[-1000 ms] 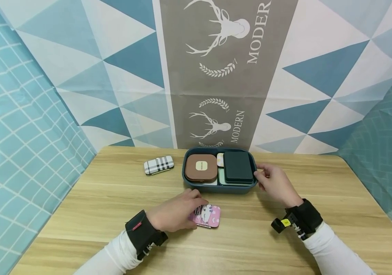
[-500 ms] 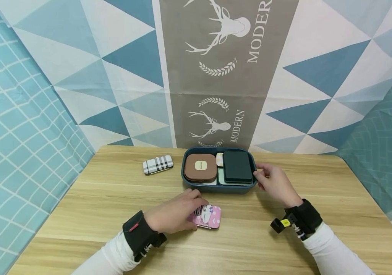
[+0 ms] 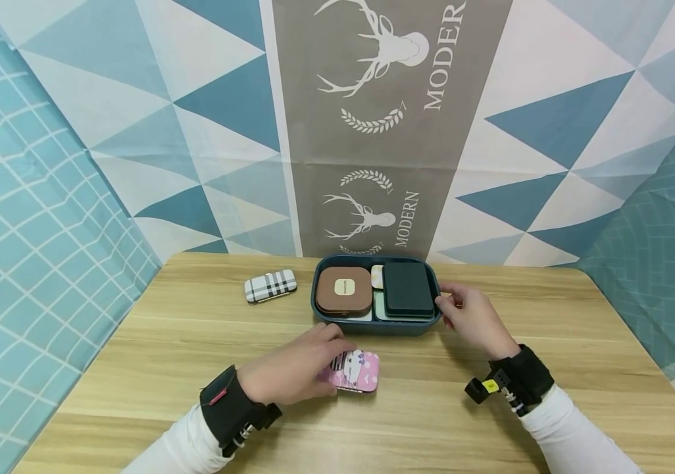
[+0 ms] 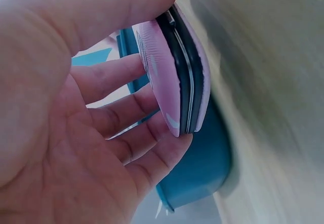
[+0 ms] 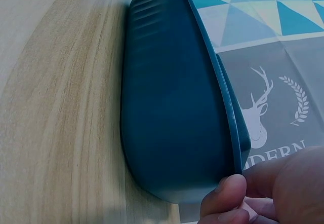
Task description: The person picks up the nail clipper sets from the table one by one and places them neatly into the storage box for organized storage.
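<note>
My left hand (image 3: 293, 368) grips a pink cat-print case (image 3: 361, 370) by its left part, thumb at the near edge and fingers at the far edge. In the left wrist view the case (image 4: 169, 77) stands edge-on, showing a dark seam with a metal frame; its two halves are together. My right hand (image 3: 476, 318) pinches the right end of the rim of a dark teal bin (image 3: 397, 327). In the right wrist view the thumb (image 5: 225, 193) lies against the bin's outer wall (image 5: 172, 92). The bin stands on the table just beyond the pink case.
Inside the bin are a brown rounded case (image 3: 345, 301), a dark green box (image 3: 408, 288), a pale green piece (image 3: 380, 306) and a small patterned item (image 3: 377, 276). A black-and-white plaid case (image 3: 270, 286) lies left of the bin. Patterned cloth (image 3: 219, 99) hangs behind the wooden table (image 3: 195, 355).
My left wrist has shifted slightly left, with the fingers still on the pink case. The right hand keeps its hold on the bin's rim. The bin's contents look the same.
</note>
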Demonstrator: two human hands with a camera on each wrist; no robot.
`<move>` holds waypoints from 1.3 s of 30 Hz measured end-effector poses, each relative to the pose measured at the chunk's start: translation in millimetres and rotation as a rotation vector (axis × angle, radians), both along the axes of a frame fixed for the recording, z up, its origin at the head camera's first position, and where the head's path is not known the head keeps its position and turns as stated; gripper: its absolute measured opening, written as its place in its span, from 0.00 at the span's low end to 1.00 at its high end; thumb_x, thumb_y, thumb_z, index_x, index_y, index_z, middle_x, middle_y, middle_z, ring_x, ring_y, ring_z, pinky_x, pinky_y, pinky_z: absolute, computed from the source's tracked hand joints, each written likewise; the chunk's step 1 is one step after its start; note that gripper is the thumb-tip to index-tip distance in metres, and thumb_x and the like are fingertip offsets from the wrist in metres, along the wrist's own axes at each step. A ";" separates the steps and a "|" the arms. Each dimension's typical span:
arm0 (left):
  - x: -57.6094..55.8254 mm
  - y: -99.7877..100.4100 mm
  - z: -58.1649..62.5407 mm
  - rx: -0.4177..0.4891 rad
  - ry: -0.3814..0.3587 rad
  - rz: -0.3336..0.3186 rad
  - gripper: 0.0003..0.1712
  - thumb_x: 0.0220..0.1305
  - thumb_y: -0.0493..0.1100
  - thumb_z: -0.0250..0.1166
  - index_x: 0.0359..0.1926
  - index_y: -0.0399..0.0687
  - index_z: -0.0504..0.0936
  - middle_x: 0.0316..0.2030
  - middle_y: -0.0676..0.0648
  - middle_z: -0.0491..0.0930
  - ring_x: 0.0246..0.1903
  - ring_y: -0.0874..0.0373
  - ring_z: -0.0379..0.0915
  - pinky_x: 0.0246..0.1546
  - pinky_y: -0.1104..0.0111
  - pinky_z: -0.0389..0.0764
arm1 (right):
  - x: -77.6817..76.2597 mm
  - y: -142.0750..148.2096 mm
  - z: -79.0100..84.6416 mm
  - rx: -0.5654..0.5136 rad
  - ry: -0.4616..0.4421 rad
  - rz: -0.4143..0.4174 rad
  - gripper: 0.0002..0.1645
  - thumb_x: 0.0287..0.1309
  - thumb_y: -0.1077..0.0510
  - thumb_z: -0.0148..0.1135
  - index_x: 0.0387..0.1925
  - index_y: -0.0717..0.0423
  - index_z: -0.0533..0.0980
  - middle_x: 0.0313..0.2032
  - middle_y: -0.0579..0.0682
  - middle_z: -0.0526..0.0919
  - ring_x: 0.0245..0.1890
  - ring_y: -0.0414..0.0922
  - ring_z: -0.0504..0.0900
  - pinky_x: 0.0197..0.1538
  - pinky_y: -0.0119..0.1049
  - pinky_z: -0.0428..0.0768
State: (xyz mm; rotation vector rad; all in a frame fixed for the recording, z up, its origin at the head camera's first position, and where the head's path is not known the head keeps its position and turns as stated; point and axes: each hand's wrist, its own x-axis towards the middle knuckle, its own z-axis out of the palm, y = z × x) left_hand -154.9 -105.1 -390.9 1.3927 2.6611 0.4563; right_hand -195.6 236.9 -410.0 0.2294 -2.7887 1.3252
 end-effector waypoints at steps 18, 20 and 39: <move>-0.8 -7.4 12.8 0.046 0.071 0.049 0.35 0.53 0.48 0.73 0.62 0.47 0.73 0.46 0.54 0.67 0.44 0.62 0.60 0.45 0.71 0.69 | -1.5 -0.9 0.9 0.001 0.013 0.005 0.23 0.69 0.57 0.53 0.63 0.58 0.69 0.20 0.51 0.74 0.18 0.48 0.72 0.17 0.36 0.61; -0.7 -8.3 13.9 0.049 0.075 0.055 0.35 0.52 0.48 0.73 0.61 0.46 0.73 0.47 0.53 0.67 0.45 0.62 0.60 0.46 0.70 0.69 | -1.3 -1.3 1.4 0.001 0.017 0.008 0.23 0.69 0.58 0.53 0.63 0.58 0.69 0.20 0.51 0.74 0.18 0.48 0.72 0.17 0.35 0.62; -5.4 -14.1 25.0 0.075 0.125 0.081 0.36 0.53 0.49 0.73 0.62 0.47 0.73 0.49 0.54 0.67 0.46 0.62 0.60 0.47 0.69 0.68 | 0.7 0.4 -0.5 -0.001 0.010 0.007 0.23 0.69 0.57 0.53 0.63 0.56 0.69 0.19 0.52 0.74 0.19 0.48 0.72 0.18 0.36 0.61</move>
